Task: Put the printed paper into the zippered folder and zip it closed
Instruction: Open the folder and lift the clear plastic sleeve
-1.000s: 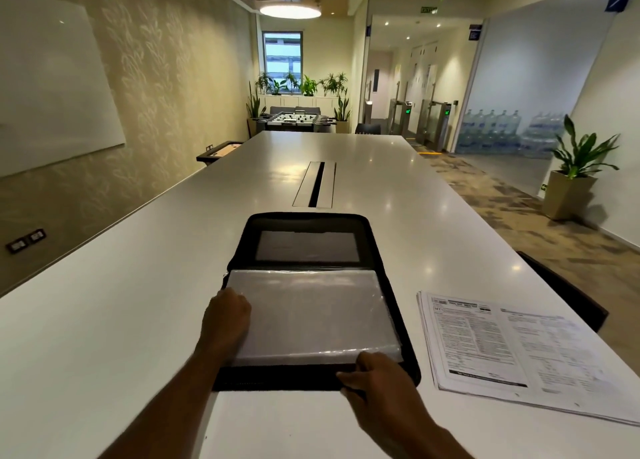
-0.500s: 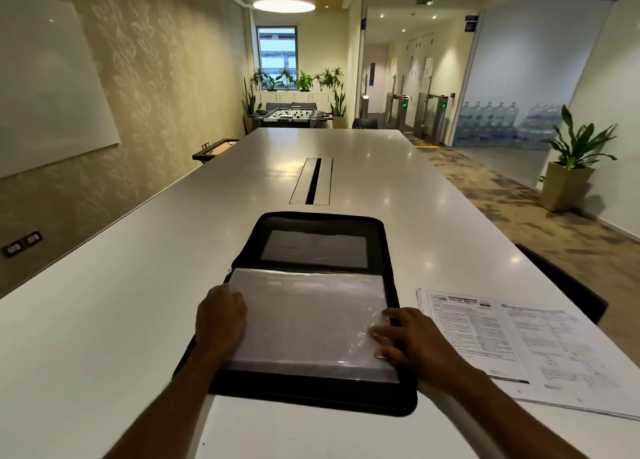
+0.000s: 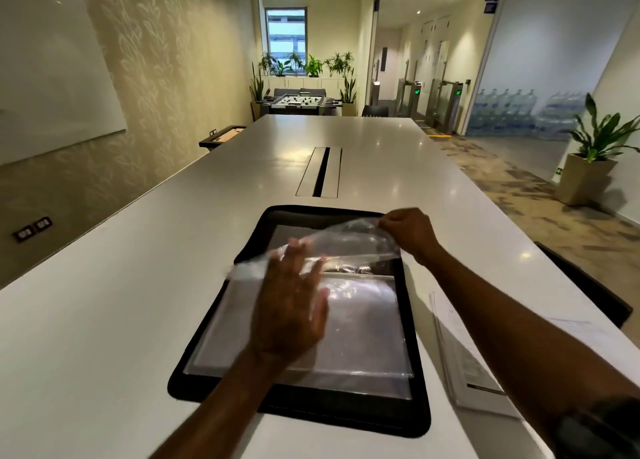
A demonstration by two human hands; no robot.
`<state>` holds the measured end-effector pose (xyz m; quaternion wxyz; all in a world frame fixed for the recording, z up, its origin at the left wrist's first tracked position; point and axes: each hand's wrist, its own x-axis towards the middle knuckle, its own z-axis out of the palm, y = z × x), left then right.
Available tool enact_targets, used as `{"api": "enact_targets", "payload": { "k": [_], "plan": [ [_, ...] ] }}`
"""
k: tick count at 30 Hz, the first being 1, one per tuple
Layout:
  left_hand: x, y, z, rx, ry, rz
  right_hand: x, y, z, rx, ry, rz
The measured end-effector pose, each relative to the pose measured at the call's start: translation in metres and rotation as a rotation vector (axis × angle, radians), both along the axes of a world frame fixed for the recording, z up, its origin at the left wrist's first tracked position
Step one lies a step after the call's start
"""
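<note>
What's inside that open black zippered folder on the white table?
Inside the black zippered folder lie clear plastic sleeves; the right hand lifts one clear sleeve up. The left hand covers part of the stack. The printed paper lies outside, beside it.

— What is the person wearing?

— Very little of it shows. Both forearms are bare from the lower edge of the view up to the wrists, and the left grip (image 3: 291, 306) and right grip (image 3: 408, 231) are bare as well.

— Any sleeve at all?

— Only on the right arm, in the bottom right corner. A dark grey band (image 3: 595, 427) wraps the arm there. It is blurred, so I cannot tell a pushed-up cuff from a strap.

— Markings on it?

— Too soft to make out.
</note>
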<state>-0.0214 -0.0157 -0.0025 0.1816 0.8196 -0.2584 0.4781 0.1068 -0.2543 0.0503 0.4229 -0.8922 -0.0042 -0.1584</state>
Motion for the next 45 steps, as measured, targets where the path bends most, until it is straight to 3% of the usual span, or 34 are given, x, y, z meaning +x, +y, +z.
{"api": "enact_targets", "payload": {
  "k": [3, 8, 11, 14, 17, 21, 29, 36, 45],
  "plan": [
    [-0.019, -0.045, -0.019, 0.115, 0.217, -0.122, 0.042, -0.002, 0.007, 0.06, 0.024, -0.096],
    [-0.014, -0.09, -0.06, 0.18, 0.923, 0.043, 0.083, -0.006, 0.002, 0.3, 0.108, -0.29],
    [-0.004, -0.099, -0.073, 0.269, 1.052, 0.092, 0.075, -0.008, -0.001, 0.252, 0.026, -0.368],
    [-0.003, -0.099, -0.075, 0.276, 1.052, 0.099, 0.039, -0.01, -0.012, 0.159, -0.015, -0.352],
    [-0.005, -0.097, -0.072, 0.181, 1.013, 0.085, -0.007, -0.016, -0.03, 0.322, 0.067, -0.345],
    [-0.01, -0.096, -0.064, 0.047, 0.962, 0.059, -0.068, -0.014, -0.05, 0.861, 0.509, -0.188],
    [-0.014, -0.098, -0.049, 0.059, 0.852, 0.034, -0.098, -0.004, -0.063, 1.222, 1.043, 0.152],
    [-0.015, -0.098, -0.041, 0.093, 0.859, 0.072, -0.054, -0.01, -0.049, 1.459, 0.849, 0.047],
    [-0.01, -0.095, -0.046, 0.164, 0.852, 0.046, -0.098, 0.008, -0.074, 1.388, 1.029, 0.239]
  ]
}}
